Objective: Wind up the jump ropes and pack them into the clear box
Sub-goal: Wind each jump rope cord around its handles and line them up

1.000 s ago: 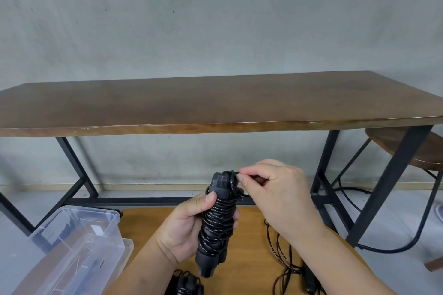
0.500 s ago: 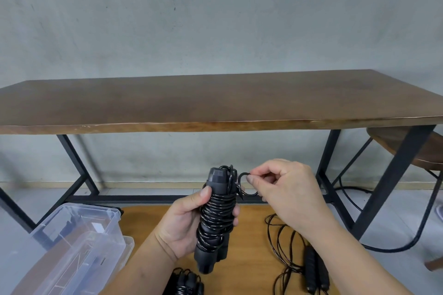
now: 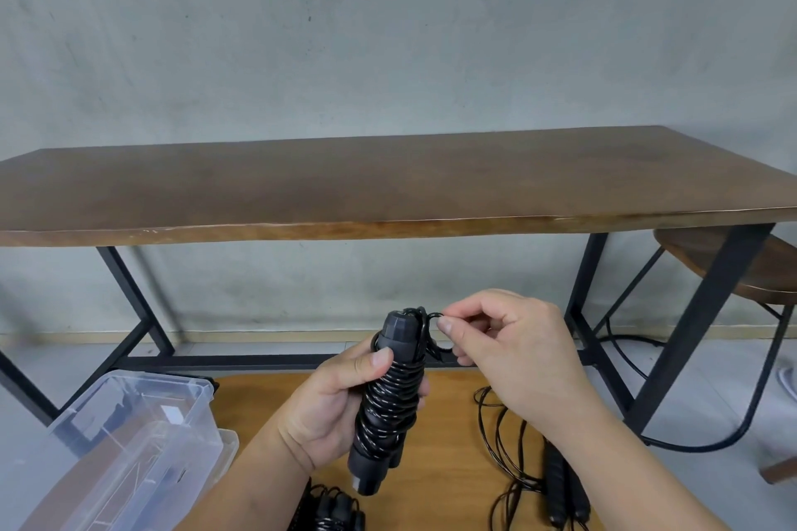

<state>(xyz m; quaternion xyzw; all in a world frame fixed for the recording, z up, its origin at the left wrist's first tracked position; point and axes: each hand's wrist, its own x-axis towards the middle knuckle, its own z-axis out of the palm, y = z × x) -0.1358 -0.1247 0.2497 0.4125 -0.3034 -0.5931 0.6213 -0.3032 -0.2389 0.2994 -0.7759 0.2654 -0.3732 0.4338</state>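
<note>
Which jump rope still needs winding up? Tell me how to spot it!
Find the low wooden board on the floor under the long table. On its right side, below the right hand, lies the loose rope. Its cord sprawls in open loops, unlike the tightly wound rope in the left hand.

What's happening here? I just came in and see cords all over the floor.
A person is winding jump ropes. The left hand grips a wound jump rope upright by its handles, while the right hand pinches the last loop of cord at the top. Another bundle lies below, and a loose jump rope waits on the mat. The clear box sits open at left.
</note>
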